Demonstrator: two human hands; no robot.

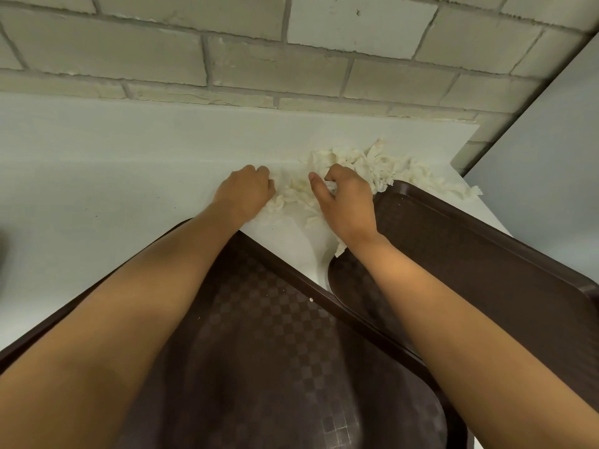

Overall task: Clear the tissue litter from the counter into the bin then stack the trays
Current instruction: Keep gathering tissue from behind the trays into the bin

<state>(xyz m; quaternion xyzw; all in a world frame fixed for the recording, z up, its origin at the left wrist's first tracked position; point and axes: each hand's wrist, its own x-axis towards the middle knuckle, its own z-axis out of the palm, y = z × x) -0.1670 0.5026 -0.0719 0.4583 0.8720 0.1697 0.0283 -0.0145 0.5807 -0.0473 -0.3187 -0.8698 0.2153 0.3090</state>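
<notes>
Crumpled white tissue litter (pixel 382 166) lies in a heap on the white counter (pixel 113 176), spreading from between my hands to the counter's right end. My left hand (pixel 246 192) is curled with its fingers closed on the left edge of the tissue. My right hand (pixel 343 199) grips a wad of tissue, thumb up. Two dark brown trays lie flat: a large one (pixel 275 335) under my forearms, and another (pixel 470 254) to the right, under my right wrist, its far corner touching the tissue.
A pale brick wall (pixel 259 53) rises behind the counter. The counter ends at the right, where a plain grey surface (pixel 551 140) stands. A dark blurred object sits at the far left edge. No bin is in view.
</notes>
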